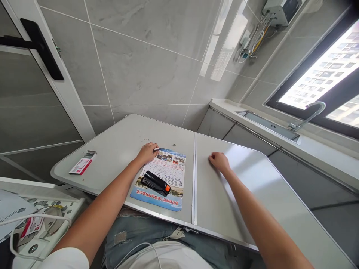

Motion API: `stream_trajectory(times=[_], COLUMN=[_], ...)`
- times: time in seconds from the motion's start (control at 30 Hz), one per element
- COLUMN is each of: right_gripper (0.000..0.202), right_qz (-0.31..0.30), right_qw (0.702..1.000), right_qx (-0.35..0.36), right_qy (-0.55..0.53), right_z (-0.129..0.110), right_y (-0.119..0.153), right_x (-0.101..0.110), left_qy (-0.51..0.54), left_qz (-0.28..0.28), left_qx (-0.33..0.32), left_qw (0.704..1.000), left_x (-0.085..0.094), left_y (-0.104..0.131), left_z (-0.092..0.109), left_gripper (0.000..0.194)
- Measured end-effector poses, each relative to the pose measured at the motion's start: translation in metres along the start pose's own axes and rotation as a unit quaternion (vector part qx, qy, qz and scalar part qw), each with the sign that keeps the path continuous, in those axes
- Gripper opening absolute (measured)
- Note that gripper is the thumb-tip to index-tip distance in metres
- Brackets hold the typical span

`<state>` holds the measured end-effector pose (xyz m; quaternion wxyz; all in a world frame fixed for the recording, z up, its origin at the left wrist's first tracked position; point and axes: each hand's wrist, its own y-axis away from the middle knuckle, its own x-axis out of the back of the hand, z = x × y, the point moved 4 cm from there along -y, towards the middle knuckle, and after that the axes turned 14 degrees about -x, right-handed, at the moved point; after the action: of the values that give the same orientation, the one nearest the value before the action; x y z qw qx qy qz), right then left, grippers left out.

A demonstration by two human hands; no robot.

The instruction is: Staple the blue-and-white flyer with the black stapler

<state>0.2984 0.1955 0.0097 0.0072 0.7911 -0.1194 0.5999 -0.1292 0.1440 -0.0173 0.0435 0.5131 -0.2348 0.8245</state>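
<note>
A printed leaflet (165,172) with blue borders, text and small photos lies on the folding table (238,186) in front of me. A black stapler (156,183) with an orange button rests across its lower left part. At the leaflet's far left corner, my left hand (147,153) is closed, the sheet's edge at its fingertips and a small dark spot between thumb and finger. My right hand (219,161) is curled into a fist on the right half of the table, apart from the leaflet, with nothing showing from it.
A red and white staple box (83,162) with staples lies at the table's left. A small strip of staples (174,145) sits beyond the leaflet. Lower left stands a white surface with loose bits and a cable (36,216). A sink counter (280,130) runs along the right.
</note>
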Motion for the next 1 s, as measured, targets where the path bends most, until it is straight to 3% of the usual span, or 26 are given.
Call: stream_trajectory(times=[0.1,0.17,0.23,0.3,0.7,1.0], right_gripper=[0.033,0.036,0.037,0.037,0.042,0.035], right_qz=[0.02,0.03,0.029,0.02,0.002,0.019], right_qw=[0.992,0.982,0.975,0.974,0.981,0.982], right_qx=[-0.106,-0.168,-0.202,-0.209,-0.195,-0.184], right_qy=[0.059,0.085,0.091,0.08,-0.023,-0.048], right_z=[0.1,0.153,0.188,0.207,0.227,0.208], right_y=[0.014,0.023,0.029,0.031,0.026,0.034], right_x=[0.023,0.036,0.043,0.043,0.03,0.037], left_qy=[0.004,0.006,0.006,0.002,-0.007,0.004], left_qz=[0.004,0.004,0.002,0.0,-0.012,-0.005], left_qx=[0.004,0.005,0.005,0.006,-0.017,-0.019], left_qw=[1.0,1.0,1.0,1.0,1.0,1.0], left_x=[-0.001,-0.001,-0.001,0.001,0.009,0.009], left_y=[0.0,0.0,0.001,0.001,0.0,0.001], left_z=[0.0,0.0,-0.001,-0.001,0.0,-0.003], left_gripper=[0.02,0.021,0.021,0.019,0.011,0.008])
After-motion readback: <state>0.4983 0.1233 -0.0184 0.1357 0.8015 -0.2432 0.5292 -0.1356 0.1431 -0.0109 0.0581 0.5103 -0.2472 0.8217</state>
